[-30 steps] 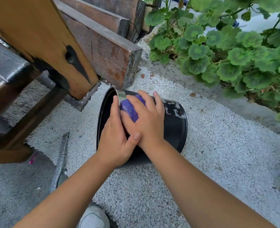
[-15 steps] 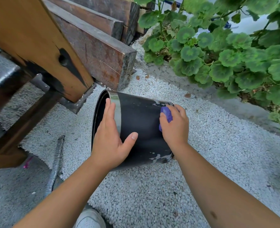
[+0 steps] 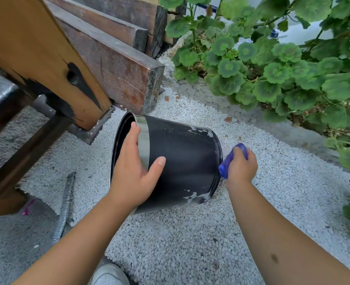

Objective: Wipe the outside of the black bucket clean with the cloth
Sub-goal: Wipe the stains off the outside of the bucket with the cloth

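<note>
Bucket (image 3: 182, 159) on its side, interior dark

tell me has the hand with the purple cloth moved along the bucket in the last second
Yes. The right hand carried the cloth from beside the left hand near the rim to the bucket base end.

My right hand (image 3: 241, 168) hides most of the cloth (image 3: 229, 159) and my curled fingers. The bucket (image 3: 182, 159) hides its own base and far side. My shoe (image 3: 108, 274) is cut off by the near edge.
</note>
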A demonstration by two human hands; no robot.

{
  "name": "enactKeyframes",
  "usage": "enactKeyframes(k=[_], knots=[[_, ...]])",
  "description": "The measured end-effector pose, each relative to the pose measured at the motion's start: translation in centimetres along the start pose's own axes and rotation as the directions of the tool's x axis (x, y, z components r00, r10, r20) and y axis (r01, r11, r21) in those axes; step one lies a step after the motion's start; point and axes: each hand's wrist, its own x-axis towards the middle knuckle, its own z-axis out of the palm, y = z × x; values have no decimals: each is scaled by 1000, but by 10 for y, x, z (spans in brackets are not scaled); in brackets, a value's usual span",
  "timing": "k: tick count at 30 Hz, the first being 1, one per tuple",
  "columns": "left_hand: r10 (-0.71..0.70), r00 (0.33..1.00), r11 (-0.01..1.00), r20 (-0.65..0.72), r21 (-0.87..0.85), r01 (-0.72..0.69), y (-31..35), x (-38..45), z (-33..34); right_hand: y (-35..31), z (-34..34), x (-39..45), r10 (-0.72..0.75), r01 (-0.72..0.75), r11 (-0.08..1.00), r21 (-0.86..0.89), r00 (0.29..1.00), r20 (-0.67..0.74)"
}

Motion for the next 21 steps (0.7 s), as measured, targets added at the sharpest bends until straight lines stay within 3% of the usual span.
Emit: enactKeyframes(k=[2,5,8,10,16,19,21], knots=[[-77,994,992,-72,-109,69,3,12,-6,2,-7,5,136,-134,982,131,991,-9],[-289,955,925,-72,-276,259,6,44,-4,5,-6,3,140,-153,979,134,985,103],[-402,915,913,19,-70,403,-1,64,-1,-4,1,-5,72,-96,992,87,968,242],[-399,916,916,40,-22,400,-5,64,-5,-10,4,-9,31,-52,996,67,959,280],[-202,979,962,7,-188,200,4,30,-30,-13,15,-26,-123,111,991,74,975,183],[-293,951,884,-94,-405,233,8,19,-33,-14,21,-28,-131,113,989,94,970,204],[-361,916,880,-174,-388,273,3,23,-30,-11,20,-29,-138,134,990,33,967,216]])
